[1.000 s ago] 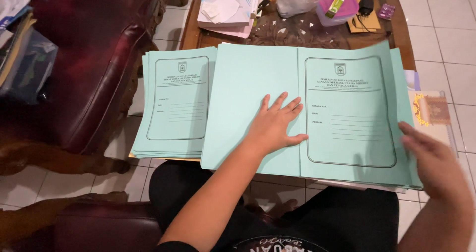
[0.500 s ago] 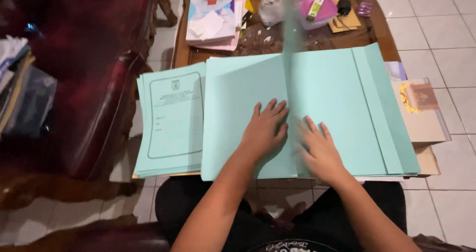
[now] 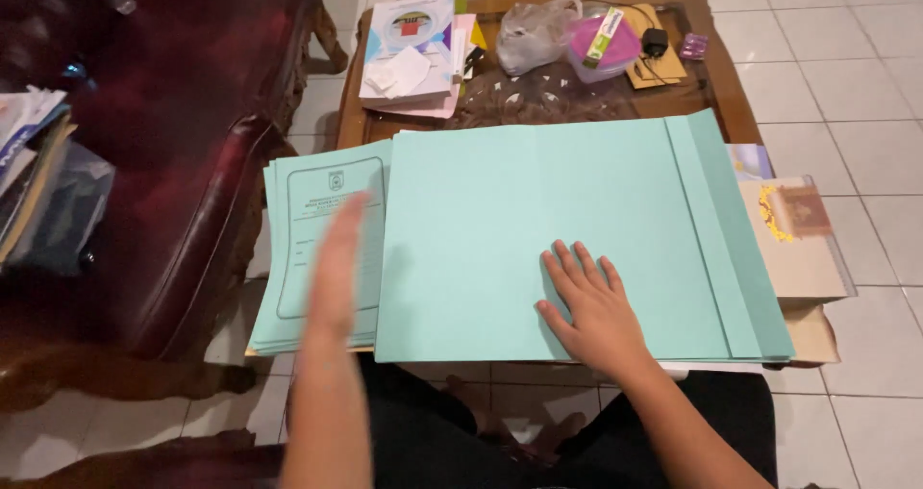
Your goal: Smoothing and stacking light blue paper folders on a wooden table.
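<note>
Open teal folder (image 3: 538, 229) lay flat on the surface (image 3: 538, 114), overlapping the stack of printed teal folders (image 3: 322, 249) at its left. Right hand (image 3: 596, 301) pressed flat on it, fingers (image 3: 567, 263) spread apart, holding nothing. Left hand (image 3: 338, 263) was blurred above the stack; fingers looked straight and together, gripping nothing. The folder was likely thin card: light, bendy, smooth, best pinched at a free edge. Its underside and how many sheets sat beneath couldn't be made out.

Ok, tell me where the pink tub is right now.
In the head view the pink tub sits on the far right part of the wooden table, just right of the clear plastic bag, beyond the big green folders.
</note>
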